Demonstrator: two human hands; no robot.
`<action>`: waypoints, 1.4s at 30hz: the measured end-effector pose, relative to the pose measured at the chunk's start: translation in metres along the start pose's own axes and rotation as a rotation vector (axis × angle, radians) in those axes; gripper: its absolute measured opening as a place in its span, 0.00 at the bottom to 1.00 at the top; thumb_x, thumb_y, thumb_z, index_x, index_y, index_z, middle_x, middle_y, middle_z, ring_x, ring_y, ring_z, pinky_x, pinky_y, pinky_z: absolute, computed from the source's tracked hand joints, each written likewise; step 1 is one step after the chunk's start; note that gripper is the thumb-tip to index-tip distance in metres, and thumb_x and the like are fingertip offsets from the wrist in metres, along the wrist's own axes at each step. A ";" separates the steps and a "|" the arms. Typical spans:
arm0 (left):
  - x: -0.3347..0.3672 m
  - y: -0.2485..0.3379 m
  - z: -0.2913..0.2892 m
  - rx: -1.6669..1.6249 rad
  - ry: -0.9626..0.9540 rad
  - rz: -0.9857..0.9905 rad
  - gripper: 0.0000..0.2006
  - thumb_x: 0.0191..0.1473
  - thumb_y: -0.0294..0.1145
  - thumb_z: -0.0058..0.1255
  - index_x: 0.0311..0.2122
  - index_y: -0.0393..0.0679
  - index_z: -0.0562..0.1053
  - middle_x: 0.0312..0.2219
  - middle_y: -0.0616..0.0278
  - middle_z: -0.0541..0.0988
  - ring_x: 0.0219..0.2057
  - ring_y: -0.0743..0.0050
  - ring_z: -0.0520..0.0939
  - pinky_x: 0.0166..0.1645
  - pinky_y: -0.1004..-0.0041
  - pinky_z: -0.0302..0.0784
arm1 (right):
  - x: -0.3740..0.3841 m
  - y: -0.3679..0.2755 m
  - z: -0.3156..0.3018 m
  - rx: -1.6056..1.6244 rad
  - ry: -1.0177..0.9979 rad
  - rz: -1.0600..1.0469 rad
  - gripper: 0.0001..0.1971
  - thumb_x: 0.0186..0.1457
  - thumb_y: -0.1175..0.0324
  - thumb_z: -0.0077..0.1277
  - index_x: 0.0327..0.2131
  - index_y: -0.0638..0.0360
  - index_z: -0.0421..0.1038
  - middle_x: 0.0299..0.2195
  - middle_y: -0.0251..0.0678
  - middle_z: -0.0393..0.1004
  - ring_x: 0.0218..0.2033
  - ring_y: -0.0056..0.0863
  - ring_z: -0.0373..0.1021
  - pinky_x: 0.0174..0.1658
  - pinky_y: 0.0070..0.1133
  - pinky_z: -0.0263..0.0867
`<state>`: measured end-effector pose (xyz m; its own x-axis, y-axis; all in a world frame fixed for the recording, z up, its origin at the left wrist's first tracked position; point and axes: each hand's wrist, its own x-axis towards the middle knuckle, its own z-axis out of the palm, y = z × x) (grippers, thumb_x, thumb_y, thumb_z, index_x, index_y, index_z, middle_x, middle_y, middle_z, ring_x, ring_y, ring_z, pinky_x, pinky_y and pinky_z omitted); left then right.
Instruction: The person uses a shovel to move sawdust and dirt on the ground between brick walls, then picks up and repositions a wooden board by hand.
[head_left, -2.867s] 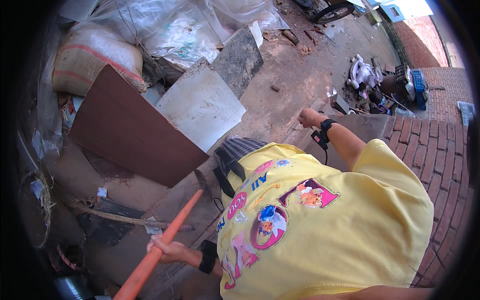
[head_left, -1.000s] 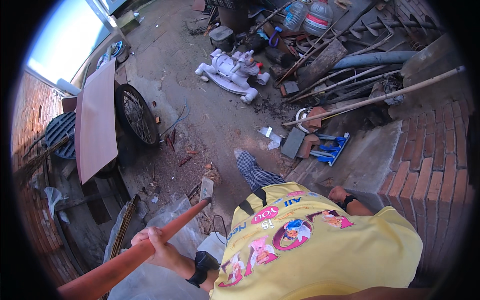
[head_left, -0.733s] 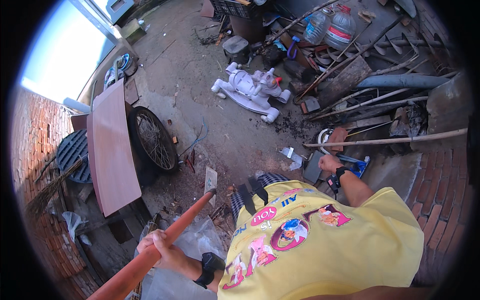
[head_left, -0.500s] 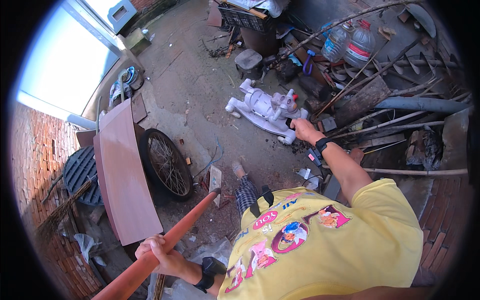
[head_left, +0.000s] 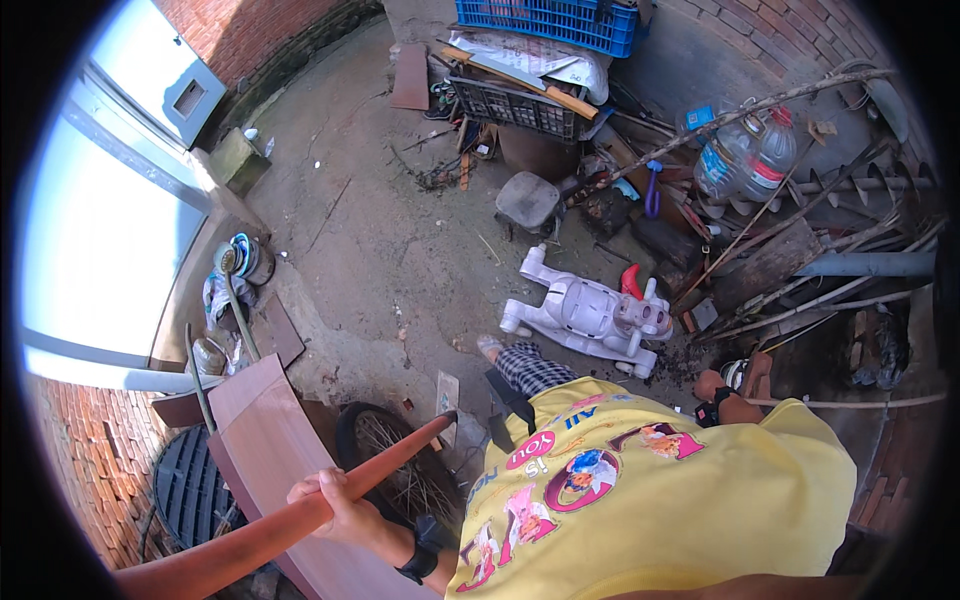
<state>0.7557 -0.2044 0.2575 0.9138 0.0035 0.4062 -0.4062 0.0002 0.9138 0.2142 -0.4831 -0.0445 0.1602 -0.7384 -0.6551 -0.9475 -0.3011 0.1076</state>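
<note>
My left hand (head_left: 342,508) is closed round a tapered red-orange pole (head_left: 240,550). The pole slants from the lower left edge to a dark end in front of a bicycle wheel (head_left: 385,440). Close to my right side is my right hand (head_left: 708,384), low and partly hidden, with its fingers not clear. It is apart from a pale lilac ride-on toy animal (head_left: 590,310) on the concrete, which has a red piece near its head. A brown board (head_left: 262,425) leans beside the wheel, behind my left hand.
Water bottles (head_left: 768,155) stand among branches and scrap at the right. A grey stool (head_left: 528,200) and a black crate (head_left: 510,105) are beyond the toy. A blue crate (head_left: 545,22) tops the pile. Left lie a round black cover (head_left: 190,485) and a bucket (head_left: 255,262).
My right hand has let go of the toy and drawn back toward my body. The view has tilted farther up, so the scene sits lower. My left hand still holds the pole.
</note>
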 end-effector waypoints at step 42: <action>0.800 -0.565 0.794 -0.060 -0.611 -0.213 0.09 0.42 0.21 0.48 0.26 0.41 0.61 0.24 0.61 0.66 0.30 0.71 0.68 0.42 0.70 0.63 | 0.788 -0.841 -0.773 0.463 0.357 -0.395 0.08 0.45 0.71 0.44 0.31 0.63 0.65 0.29 0.46 0.69 0.33 0.44 0.65 0.34 0.33 0.61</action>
<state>1.7186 -0.9954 0.0675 0.8041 -0.5726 0.1598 -0.1991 -0.0061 0.9800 1.3513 -1.2780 -0.0727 0.5219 -0.8036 -0.2860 -0.8076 -0.3576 -0.4690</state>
